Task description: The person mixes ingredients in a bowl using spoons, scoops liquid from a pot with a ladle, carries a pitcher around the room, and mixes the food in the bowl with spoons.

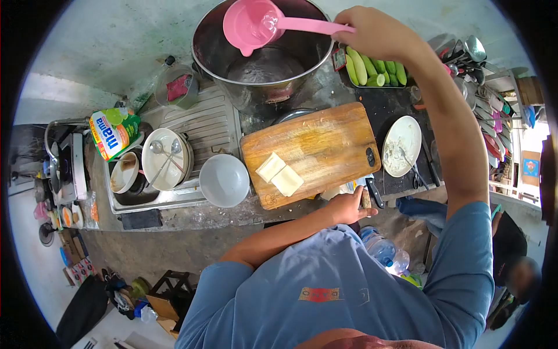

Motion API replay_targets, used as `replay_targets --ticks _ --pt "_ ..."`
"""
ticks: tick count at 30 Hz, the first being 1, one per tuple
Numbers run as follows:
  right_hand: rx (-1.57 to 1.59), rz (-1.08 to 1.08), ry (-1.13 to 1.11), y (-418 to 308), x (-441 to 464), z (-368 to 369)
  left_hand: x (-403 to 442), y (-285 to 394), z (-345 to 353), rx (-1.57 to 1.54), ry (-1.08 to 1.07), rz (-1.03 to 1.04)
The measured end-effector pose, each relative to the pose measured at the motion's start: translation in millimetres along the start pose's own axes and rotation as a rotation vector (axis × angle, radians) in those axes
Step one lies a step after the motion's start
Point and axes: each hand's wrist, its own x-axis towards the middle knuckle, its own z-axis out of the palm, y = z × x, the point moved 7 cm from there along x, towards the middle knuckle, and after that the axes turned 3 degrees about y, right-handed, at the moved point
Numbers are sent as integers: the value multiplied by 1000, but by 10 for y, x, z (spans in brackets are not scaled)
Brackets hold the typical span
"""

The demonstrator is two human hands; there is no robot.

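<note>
- The pink dipper (238,36) is at 11 o'clock, taking the cutting board (325,139) as the centre of the clock; its cup is over the large metal pot (250,96).
- Right hand (372,30): the grip is closed around the far end of the dipper's long handle (308,24), knuckles up, the arm reaching in from 3 o'clock.
- The dipper looks like thin, stiff plastic, light when empty. Something clear glints in its cup, probably water; that weight so far from the fingers would tend to tip or twist it, and a wet handle could slip. Holding nearer the cup should steady it.
- Left hand (347,208): at 5 o'clock, just beside the board's near edge, its grip narrow around a brown handle (365,199); I cannot tell what tool it belongs to. The handle seems firm and is best held along its middle.
- A black knife handle (374,192) lies at 4 o'clock, near that hand.
- Two pale blocks (288,181) sit towards 8 o'clock on the board. They look soft and easily broken, so support from below suits them better than pinching.
- Green vegetables (359,67) lie in a tray at 1 o'clock.
</note>
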Motion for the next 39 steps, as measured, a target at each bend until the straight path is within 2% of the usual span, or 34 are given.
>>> replay_targets --ticks 4,5,6,7,8,9,10,11,13,14,16,17,19,26,30,39 --pt "80 128 10 230 -524 -479 73 -24 33 -22 55 -14" --pt "76 312 3 220 -745 -631 106 -31 23 -34 91 -11" --pt "73 501 -8 206 -1009 -770 104 2 1 -41 38 -82" --pt "229 521 -21 270 -1239 -835 155 -42 58 -7 81 -102" --pt "103 469 208 203 -1493 -887 195 -48 104 -51 87 -95" --pt "248 405 308 411 -1677 -857 235 -58 147 -95 91 -88" --pt "176 560 277 461 -1912 -932 253 -36 181 -99 118 -68" --pt "183 603 269 728 -2151 -865 283 -13 194 -101 148 -42" --pt "392 516 551 1401 -2848 -906 285 140 136 -171 72 -117" --pt "390 548 553 1539 -3143 -913 340 142 140 -203 161 -79" --pt "333 786 330 1721 -3653 -751 439 94 172 -229 297 -34" --pt "340 814 329 1742 -3789 -640 498 27 237 -357 288 -76" --pt "496 688 505 1643 -3939 -357 586 16 243 -368 324 -77" --pt "534 941 722 1695 -4534 697 810 -23 242 -431 227 -229" --pt "532 1007 784 1744 -4756 1307 878 47 198 -517 215 -287" --pt "375 1088 750 1819 -4969 1845 959 73 143 -625 287 -309"
